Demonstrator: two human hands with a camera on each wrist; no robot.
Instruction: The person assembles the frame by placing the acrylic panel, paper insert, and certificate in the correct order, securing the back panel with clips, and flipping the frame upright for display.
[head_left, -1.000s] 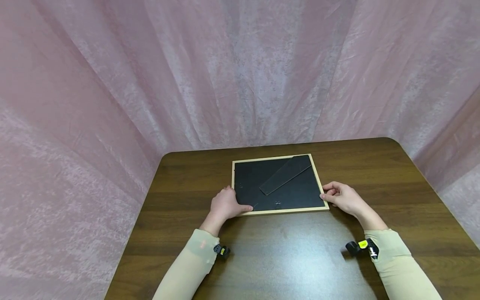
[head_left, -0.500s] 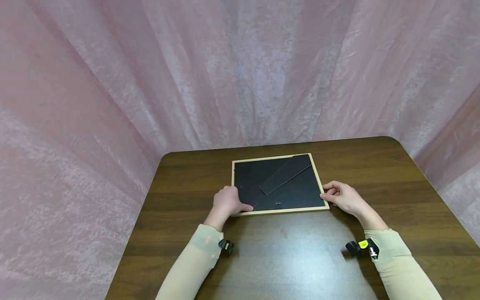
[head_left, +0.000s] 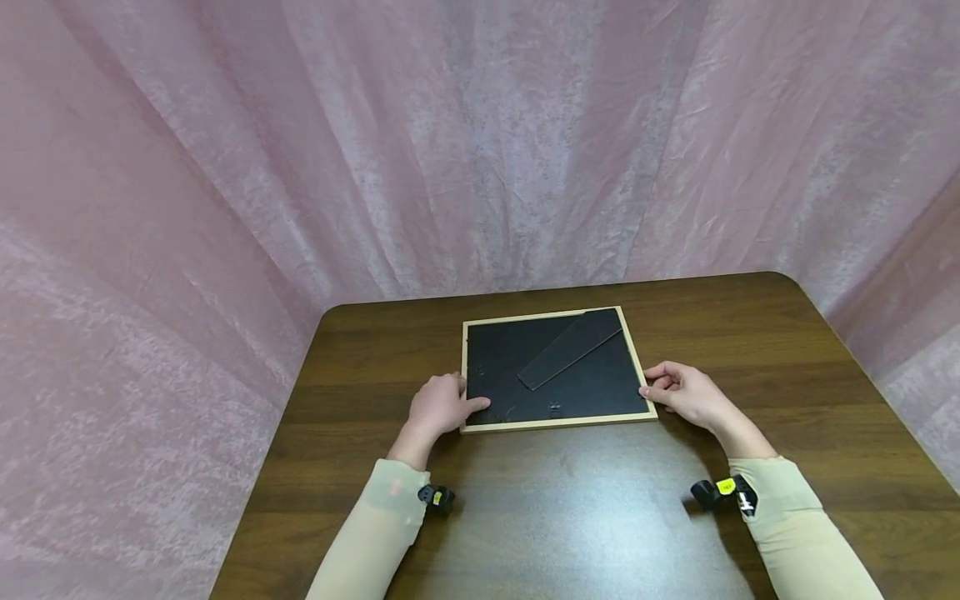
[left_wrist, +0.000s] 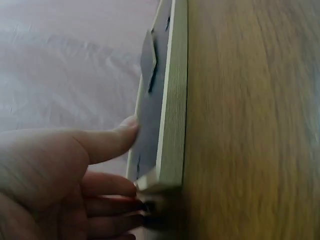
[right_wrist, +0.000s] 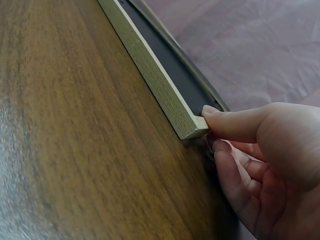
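A picture frame [head_left: 555, 367] with a pale wooden rim lies face down on the dark wooden table [head_left: 570, 517], its black backing up and a black easel leg [head_left: 570, 348] lying diagonally across it. My left hand [head_left: 442, 404] grips the near-left corner: in the left wrist view the thumb [left_wrist: 112, 140] lies on the backing and the fingers curl at the frame's edge [left_wrist: 172, 100]. My right hand [head_left: 682, 392] holds the near-right corner: its thumb [right_wrist: 230, 122] presses on the wooden rim [right_wrist: 150, 75], with the fingers curled beside and below it.
Pink fabric curtain [head_left: 480, 142] closes in the table at the back and both sides. Bare wood lies between the frame and the table's near edge. Small black cameras sit on both wrists [head_left: 723, 492].
My left hand has slid a little to the left along the frame's near-left corner, its thumb drawn back on the backing. The right hand and the frame stay almost where they were.
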